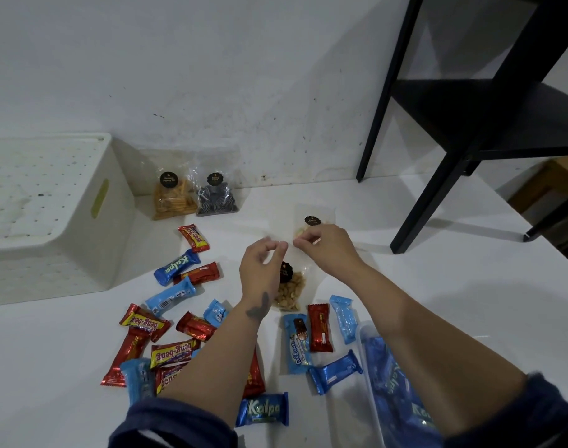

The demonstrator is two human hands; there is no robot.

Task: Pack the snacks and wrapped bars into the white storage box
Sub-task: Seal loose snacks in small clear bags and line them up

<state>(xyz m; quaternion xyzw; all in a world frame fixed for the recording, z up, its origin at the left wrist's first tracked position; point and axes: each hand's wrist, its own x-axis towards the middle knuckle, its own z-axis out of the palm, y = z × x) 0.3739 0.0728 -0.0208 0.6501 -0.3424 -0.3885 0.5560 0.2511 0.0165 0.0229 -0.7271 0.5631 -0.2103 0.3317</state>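
The white storage box (50, 221) stands at the left with its perforated face up. Wrapped bars in red, blue and yellow lie scattered on the white surface, among them a blue Kalpa bar (262, 409) and a beng-beng bar (145, 321). My left hand (261, 270) pinches the clear top of a bag of pale nuts (290, 291). Beside it, my right hand (326, 247) pinches the edge of another clear snack bag (311, 221) with a black round label. The two hands are close together, above the middle of the surface.
Two more snack bags lean on the wall: orange sticks (172, 198) and dark rings (216, 197). A clear tub (363, 337) with blue bars sits at the lower right. A black shelf frame (437, 176) stands at the right.
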